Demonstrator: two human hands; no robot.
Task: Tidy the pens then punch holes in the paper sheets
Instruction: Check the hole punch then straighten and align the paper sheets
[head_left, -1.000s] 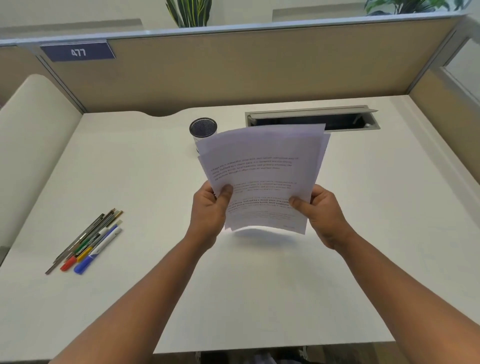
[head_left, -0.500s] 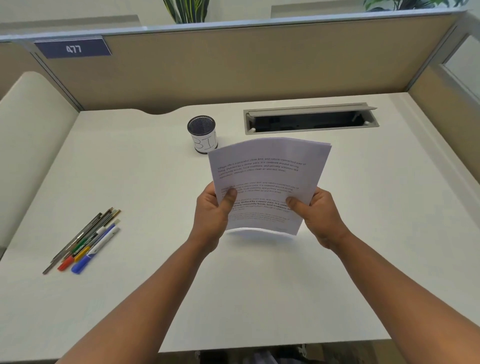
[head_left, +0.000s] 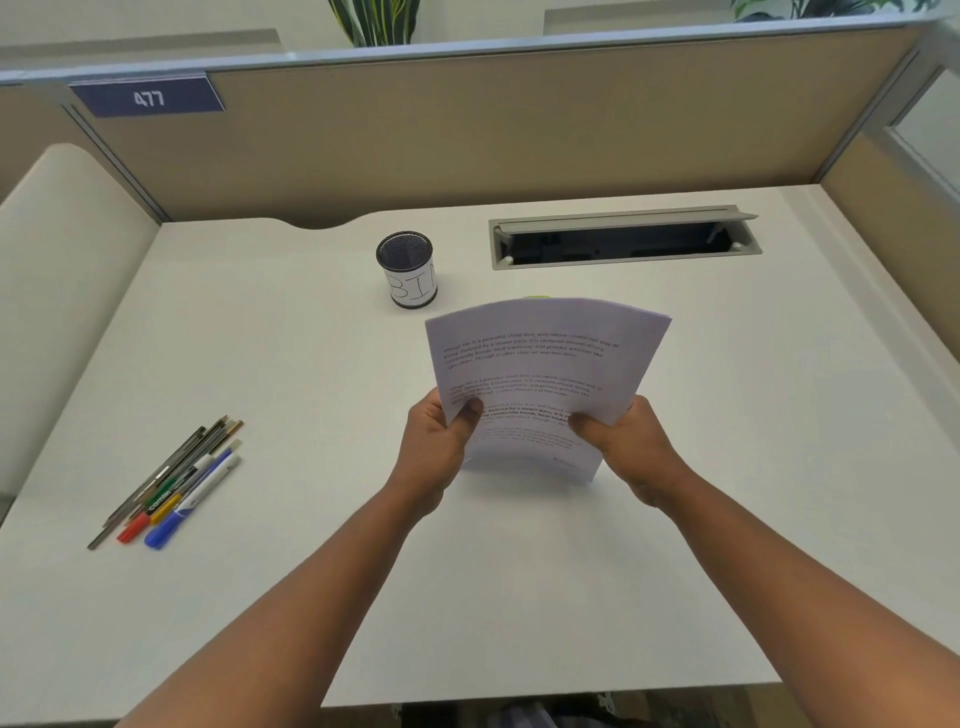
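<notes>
I hold a stack of printed paper sheets (head_left: 545, 364) upright over the middle of the white desk (head_left: 311, 364), its bottom edge resting on or just above the surface. My left hand (head_left: 436, 447) grips the stack's lower left side, thumb on the front. My right hand (head_left: 628, 447) grips its lower right side the same way. Several pens (head_left: 171, 483) lie side by side at the desk's left, apart from both hands. A black mesh pen cup (head_left: 406, 269) with a white label stands behind the sheets. A sliver of something green (head_left: 537, 298) shows behind the stack's top edge.
An open cable tray slot (head_left: 623, 244) is set into the desk at the back right. Beige partition walls (head_left: 519, 130) close off the back and right. A cream curved panel (head_left: 57, 270) borders the left side.
The stack has come down toward the desk and its fanned sheets have squared up. The pen cup, half hidden before, is now in full view.
</notes>
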